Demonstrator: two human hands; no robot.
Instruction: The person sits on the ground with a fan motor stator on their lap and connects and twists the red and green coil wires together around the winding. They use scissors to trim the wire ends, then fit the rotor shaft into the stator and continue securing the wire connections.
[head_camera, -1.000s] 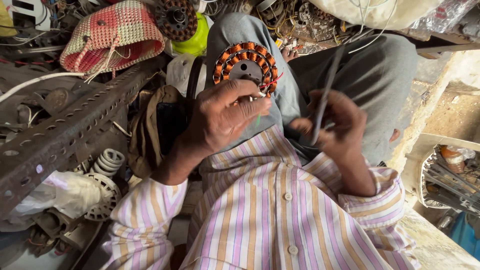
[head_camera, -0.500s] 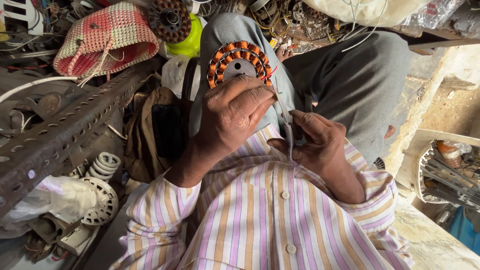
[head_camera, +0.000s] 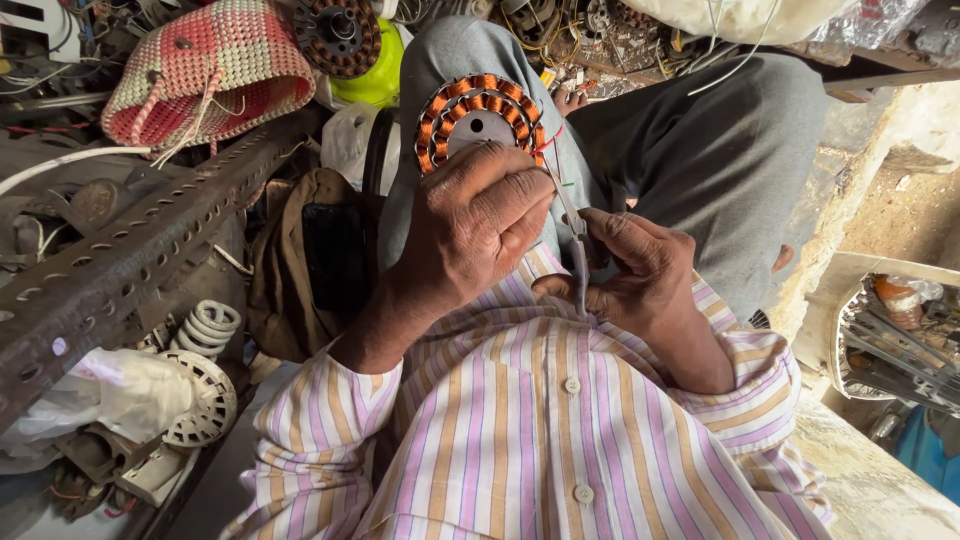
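The copper-wound stator (head_camera: 478, 118), a flat ring of orange coils around a grey metal centre, rests on the person's grey-trousered knee (head_camera: 455, 60) toward the far middle of the scene. The left hand (head_camera: 472, 225) lies over its near edge, fingers curled and closed down on the ring so that the lower coils are hidden under them. Just to the right, the right hand (head_camera: 635, 268) is closed around a slim grey tool (head_camera: 579, 262), pinched between thumb and fingertips and held roughly upright, its thin point reaching up toward the right rim of the stator where red and green wire ends (head_camera: 553, 150) stick out; whether the tip touches the coils cannot be told. The two hands are just beside each other, above the front of a striped shirt (head_camera: 540, 430) in pink, tan and white. On the left, a perforated metal angle bar (head_camera: 130, 260) runs diagonally from near left to far middle. Beyond it at the far left sits a woven red and white basket (head_camera: 205, 65), and next to that another dark wound stator (head_camera: 338, 35) on something yellow-green. Near left lie a white plastic bag (head_camera: 90, 400), a white fan-like part (head_camera: 200, 400) and a coiled white piece (head_camera: 205, 325). A brown bag (head_camera: 300, 260) sits between the bar and the left forearm.
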